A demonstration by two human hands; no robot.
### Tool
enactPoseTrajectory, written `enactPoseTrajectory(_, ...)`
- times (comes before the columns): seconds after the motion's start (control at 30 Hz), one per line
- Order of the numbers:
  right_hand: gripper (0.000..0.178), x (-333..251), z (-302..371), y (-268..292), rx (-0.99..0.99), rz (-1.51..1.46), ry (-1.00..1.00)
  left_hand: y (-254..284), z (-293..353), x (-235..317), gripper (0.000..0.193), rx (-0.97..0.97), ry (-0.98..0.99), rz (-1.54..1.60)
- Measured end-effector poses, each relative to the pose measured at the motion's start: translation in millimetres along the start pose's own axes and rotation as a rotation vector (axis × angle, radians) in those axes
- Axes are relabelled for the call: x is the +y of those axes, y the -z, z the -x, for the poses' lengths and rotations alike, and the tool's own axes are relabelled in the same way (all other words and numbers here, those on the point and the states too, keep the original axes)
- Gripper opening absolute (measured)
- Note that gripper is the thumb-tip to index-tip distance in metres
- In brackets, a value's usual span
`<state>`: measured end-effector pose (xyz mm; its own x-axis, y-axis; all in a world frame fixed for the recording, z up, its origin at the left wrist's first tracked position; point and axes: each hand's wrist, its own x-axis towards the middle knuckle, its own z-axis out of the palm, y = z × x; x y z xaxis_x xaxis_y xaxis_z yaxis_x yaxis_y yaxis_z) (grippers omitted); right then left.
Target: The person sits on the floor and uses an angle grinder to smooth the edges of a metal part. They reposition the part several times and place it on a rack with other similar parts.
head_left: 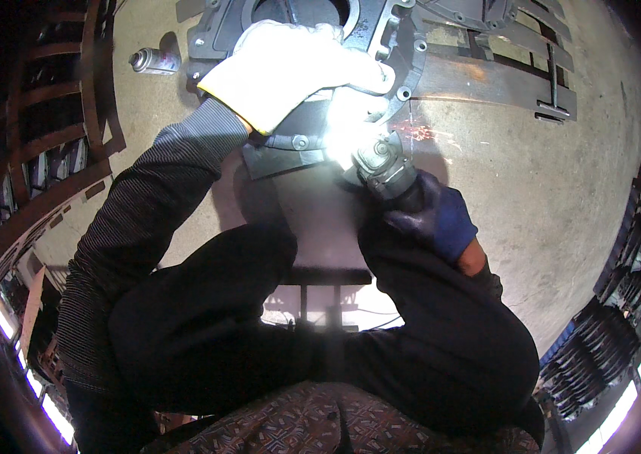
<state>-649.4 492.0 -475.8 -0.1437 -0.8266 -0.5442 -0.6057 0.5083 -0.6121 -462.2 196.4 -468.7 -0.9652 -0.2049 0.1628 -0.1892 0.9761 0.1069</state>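
Note:
My right hand [441, 216], in a dark blue glove, is wrapped round an angle grinder [382, 163]. Its head is close to the lower right edge of a large grey metal casting [290, 125] with bolt holes and a round opening. Red sparks [420, 133] fly off to the right of the grinder. Across the casting lies my left hand [283, 72] in a white glove with a yellow cuff edge, one finger stretching to the right. Strong glare beside the grinder washes out the glove, so whether it grips anything cannot be made out.
A spray can [155, 61] lies on the concrete floor left of the casting. Flat metal bars [494, 79] lie on the right. A brown metal rack [52, 94] stands at far left, and stacked dark parts [593, 363] are at the right rim. My knees flank a dark seat edge [326, 275].

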Motion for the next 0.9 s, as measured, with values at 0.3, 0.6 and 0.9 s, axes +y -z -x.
enactPoseTrajectory(0.3, 0.086, 2.4, 7.1, 2.6, 0.024, 0.010, -0.042, 3.8, -7.0, 9.6, 0.034, -0.042, 0.004, -0.003)
enactPoseTrajectory(0.6, 0.086, 13.5, 16.3, 2.5, 0.057, -0.019, -0.034, 1.4, -9.0, 7.1, 0.037, 0.005, -0.059, -0.030)
enactPoseTrajectory(0.9, 0.084, 16.3, 7.3, -3.9, 0.050, 0.120, -0.028, -2.0, -10.0, 7.9, 0.034, 0.087, -0.101, -0.057)
